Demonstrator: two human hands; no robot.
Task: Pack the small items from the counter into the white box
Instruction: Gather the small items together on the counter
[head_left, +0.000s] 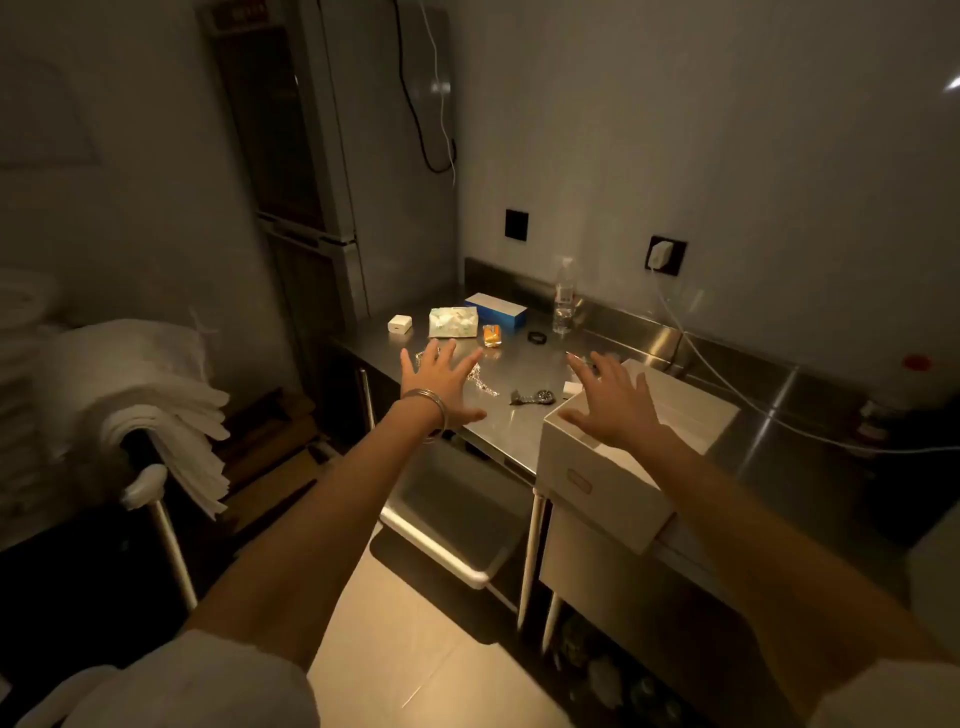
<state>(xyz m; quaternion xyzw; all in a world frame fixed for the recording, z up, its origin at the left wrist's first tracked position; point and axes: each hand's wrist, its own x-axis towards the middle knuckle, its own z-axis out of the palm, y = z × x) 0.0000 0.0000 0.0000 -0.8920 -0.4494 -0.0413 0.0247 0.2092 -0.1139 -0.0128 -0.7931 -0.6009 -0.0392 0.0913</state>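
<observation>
1. Two hands hover with fingers splayed wide, gripping nothing: the left hand (441, 387) over the counter (524, 358), the right hand (613, 402) over the white box (597, 483).
2. A wristwatch (535, 397) lies flat between them, strap running 9 to 3 o'clock. A chain (480, 379) trails toward 4 o'clock from under the left hand.
3. Beyond, toward 12 o'clock, sit a charger cube (399, 324), tissue pack (453, 322), orange packet (491, 335), blue carton (496, 309), black ring (537, 337) and an upright water bottle (564, 301).
4. The box stands open with its long axis 7 to 1 o'clock, its inside largely hidden by the right hand.

Dim, warm light — dark, bowed wide-angle edges — slightly soft throughout.
</observation>
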